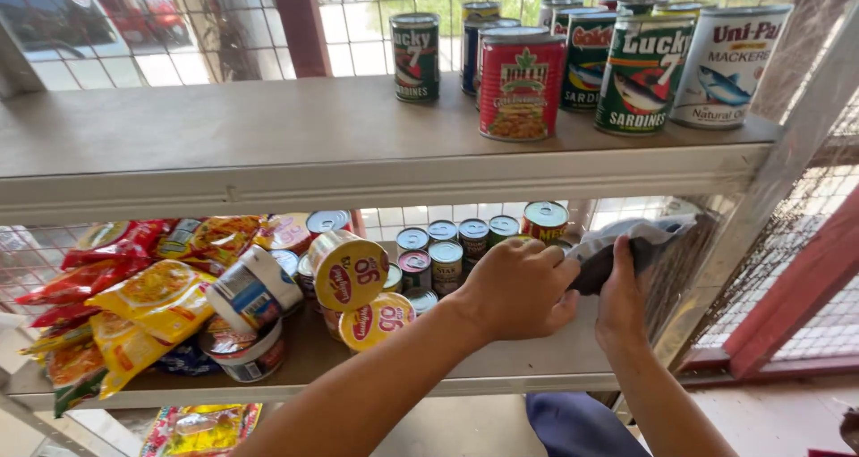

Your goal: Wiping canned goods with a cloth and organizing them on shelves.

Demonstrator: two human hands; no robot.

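Observation:
My right hand (621,303) grips a grey and white cloth (637,240) at the right end of the lower shelf (501,368), beside the wire mesh side. My left hand (519,287) is curled into a fist just left of it, touching the cloth's edge. I cannot see whether anything is inside the fist. Small tins (445,258) stand in rows just behind and to the left of my left hand.
Round lidded cups (347,269) and yellow and red snack packets (148,300) crowd the lower shelf's left half. Tall cans (522,84) of fish and beans stand on the upper shelf (224,126) at the right. A red post (792,291) rises at the far right.

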